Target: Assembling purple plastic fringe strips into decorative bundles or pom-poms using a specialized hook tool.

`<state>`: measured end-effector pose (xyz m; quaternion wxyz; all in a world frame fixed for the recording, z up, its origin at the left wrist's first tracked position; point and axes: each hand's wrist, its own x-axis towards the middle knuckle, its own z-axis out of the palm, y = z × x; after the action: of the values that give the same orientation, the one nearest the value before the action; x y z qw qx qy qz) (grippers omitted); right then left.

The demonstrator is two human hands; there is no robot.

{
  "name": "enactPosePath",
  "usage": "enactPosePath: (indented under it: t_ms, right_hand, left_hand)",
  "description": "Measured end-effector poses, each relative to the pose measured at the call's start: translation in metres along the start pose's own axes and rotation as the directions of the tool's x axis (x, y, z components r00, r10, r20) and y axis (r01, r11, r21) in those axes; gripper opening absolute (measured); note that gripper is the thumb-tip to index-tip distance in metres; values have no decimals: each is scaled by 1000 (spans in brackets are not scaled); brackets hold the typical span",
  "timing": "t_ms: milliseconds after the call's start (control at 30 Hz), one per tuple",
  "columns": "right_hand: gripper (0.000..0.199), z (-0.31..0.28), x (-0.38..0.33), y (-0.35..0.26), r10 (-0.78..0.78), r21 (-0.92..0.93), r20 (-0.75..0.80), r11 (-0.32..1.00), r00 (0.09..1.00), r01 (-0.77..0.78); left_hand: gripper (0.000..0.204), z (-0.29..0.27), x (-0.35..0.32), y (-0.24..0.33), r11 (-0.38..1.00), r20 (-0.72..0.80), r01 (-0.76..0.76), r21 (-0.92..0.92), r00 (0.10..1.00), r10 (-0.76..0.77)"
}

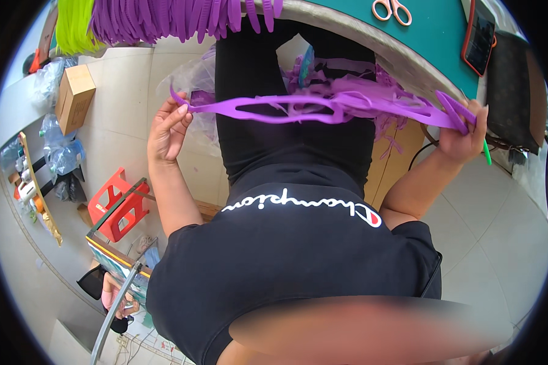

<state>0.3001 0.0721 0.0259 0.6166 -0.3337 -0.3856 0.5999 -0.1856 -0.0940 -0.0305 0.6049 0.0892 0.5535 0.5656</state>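
Observation:
A long purple rubber strap (256, 109) with elongated openings is stretched sideways above my lap. My left hand (169, 126) pinches its narrow left end between thumb and fingertips. The right end is folded over in the closed fingers of my right hand (463, 139). A thin green stick-like handle (487, 152) pokes out beside that hand; the rest of this tool is hidden. Torn-looking purple rubber scraps (371, 91) bunch behind and around the strap's right half, and I cannot tell which are joined to it.
Many purple straps (164, 18) and lime green straps (76, 27) hang at the table's edge. Pink-handled scissors (393, 9) and a phone (480, 39) lie on the green tabletop (432, 36). A dark bag (517, 91) is at right. A red stool (119, 204) and carton (74, 97) stand left.

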Motion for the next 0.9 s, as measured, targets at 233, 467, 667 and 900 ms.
enactPosePath:
  t_ms: [233, 467, 667, 900]
  right_hand:
    - [42, 40, -13, 12, 41, -124, 233, 992, 972, -12]
    - [47, 105, -54, 56, 22, -261, 497, 957, 867, 126]
    - [36, 174, -93, 130, 191, -355, 931, 662, 309, 660]
    - [8, 162, -40, 185, 192, -609, 738, 602, 647, 517]
  left_hand:
    - [32, -1, 4, -12, 987, -19, 34, -154, 999, -37]
    - [33, -20, 8, -22, 998, -105, -7, -65, 994, 1]
    - [37, -49, 37, -52, 997, -210, -63, -44, 976, 52]
    - [48, -2, 31, -83, 281, -128, -232, 931, 514, 848]
